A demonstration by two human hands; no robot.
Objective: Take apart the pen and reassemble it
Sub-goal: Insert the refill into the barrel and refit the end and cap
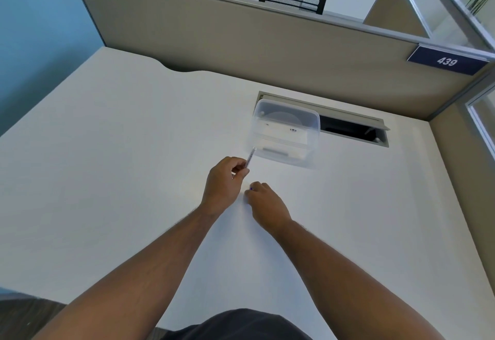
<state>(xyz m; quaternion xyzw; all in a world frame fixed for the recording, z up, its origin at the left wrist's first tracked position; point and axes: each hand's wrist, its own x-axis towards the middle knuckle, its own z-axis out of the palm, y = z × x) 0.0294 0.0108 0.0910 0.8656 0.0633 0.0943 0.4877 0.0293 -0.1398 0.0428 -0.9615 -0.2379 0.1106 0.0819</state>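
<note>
My left hand (pixel 223 183) grips a clear pen barrel (pixel 251 155) between thumb and fingers, its free end pointing up and away toward the plastic box. My right hand (pixel 263 203) rests low on the white desk (pixel 134 152) just right of the left hand, fingers curled around a small blue pen part (pixel 251 188) of which only a tip shows. The two hands are a little apart and the pieces do not touch.
A clear plastic box (pixel 285 132) lies tipped on the desk just beyond the pen barrel. Behind it is an open cable slot (pixel 351 128) in the desk. A beige partition (pixel 241 40) with a "439" sign (pixel 446 60) closes the back and right.
</note>
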